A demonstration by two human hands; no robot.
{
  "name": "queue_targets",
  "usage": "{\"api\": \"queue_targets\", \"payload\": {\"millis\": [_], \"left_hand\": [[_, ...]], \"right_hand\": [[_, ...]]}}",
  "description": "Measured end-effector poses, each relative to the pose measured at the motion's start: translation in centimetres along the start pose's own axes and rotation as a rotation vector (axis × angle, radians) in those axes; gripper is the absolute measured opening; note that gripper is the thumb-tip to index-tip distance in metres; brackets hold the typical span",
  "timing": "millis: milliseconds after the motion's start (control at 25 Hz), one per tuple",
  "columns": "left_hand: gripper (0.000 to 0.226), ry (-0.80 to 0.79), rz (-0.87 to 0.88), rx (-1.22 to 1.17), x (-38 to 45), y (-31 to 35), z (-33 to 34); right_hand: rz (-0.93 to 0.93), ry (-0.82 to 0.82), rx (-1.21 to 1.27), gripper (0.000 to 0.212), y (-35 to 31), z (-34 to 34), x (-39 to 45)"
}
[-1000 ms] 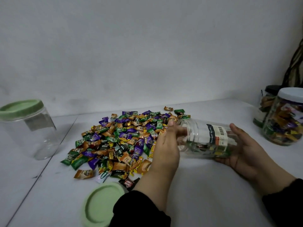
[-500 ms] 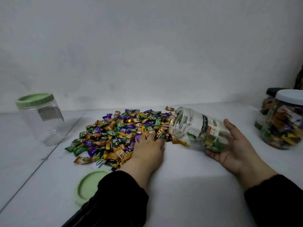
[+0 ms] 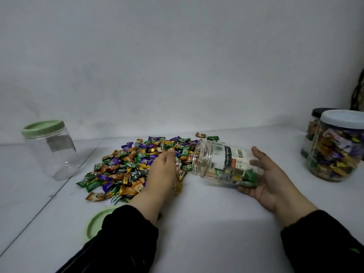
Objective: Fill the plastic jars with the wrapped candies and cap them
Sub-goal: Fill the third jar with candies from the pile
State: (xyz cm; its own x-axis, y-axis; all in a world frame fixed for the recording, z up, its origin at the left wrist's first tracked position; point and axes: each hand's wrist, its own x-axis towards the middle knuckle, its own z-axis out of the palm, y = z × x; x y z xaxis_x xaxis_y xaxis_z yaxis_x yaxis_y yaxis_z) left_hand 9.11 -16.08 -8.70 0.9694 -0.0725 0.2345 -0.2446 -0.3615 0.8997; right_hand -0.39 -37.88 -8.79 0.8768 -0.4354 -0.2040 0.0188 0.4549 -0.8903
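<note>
A heap of wrapped candies [image 3: 128,166] in green, purple and orange lies on the white table [image 3: 206,223]. My left hand [image 3: 161,174] sits at the heap's right edge, fingers curled over a few candies, with some wrappers showing under its right side. My right hand [image 3: 271,178] cradles an uncapped clear labelled jar [image 3: 214,160] from below and behind. The jar is tilted on its side, mouth towards the heap, with a shallow layer of candies inside. A loose green lid [image 3: 96,223] lies on the table, partly hidden by my left sleeve.
An empty clear jar with a green cap [image 3: 53,152] stands at the far left. Two full capped jars stand at the right edge: one with a pale cap [image 3: 338,152], one with a black cap [image 3: 313,133] behind it. A seam in the surface runs along the left.
My left hand left the jar's mouth, went down onto the heap and has now gathered candies at its right edge. The jar stays tilted in my right hand.
</note>
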Motion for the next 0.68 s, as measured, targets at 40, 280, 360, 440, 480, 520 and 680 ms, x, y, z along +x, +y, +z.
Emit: {"api": "queue_targets", "payload": {"millis": [40, 280, 360, 440, 480, 520, 680], "left_hand": [[0.037, 0.034, -0.125, -0.178, 0.0, 0.9, -0.2], [0.049, 0.038, -0.218, -0.541, -0.7, 2.6, 1.1], [0.058, -0.053, -0.145, -0.455, -1.5, 2.7, 1.8], [0.065, -0.136, -0.094, -0.442, -2.0, 3.0, 2.3], [0.069, -0.194, -0.090, -0.453, -2.0, 3.0, 2.3], [0.074, -0.259, -0.085, -0.454, -2.0, 3.1, 2.2], [0.082, -0.587, 0.038, -0.337, -1.4, 3.0, 1.3]], "right_hand": [[-0.008, -0.004, -0.009, 0.038, 0.0, 0.1, -0.1], [0.018, -0.052, -0.051, 0.042, 0.7, 0.9, -0.3], [0.019, -0.056, -0.041, 0.039, 0.8, 1.1, -0.3], [0.023, -0.034, -0.015, 0.039, 0.8, 1.0, -0.1], [0.027, -0.025, 0.003, 0.039, 0.7, 1.0, 0.0], [0.030, -0.023, 0.018, 0.038, 0.6, 0.9, 0.1], [0.065, -0.038, 0.036, 0.045, 0.6, 0.5, 0.2]]}}
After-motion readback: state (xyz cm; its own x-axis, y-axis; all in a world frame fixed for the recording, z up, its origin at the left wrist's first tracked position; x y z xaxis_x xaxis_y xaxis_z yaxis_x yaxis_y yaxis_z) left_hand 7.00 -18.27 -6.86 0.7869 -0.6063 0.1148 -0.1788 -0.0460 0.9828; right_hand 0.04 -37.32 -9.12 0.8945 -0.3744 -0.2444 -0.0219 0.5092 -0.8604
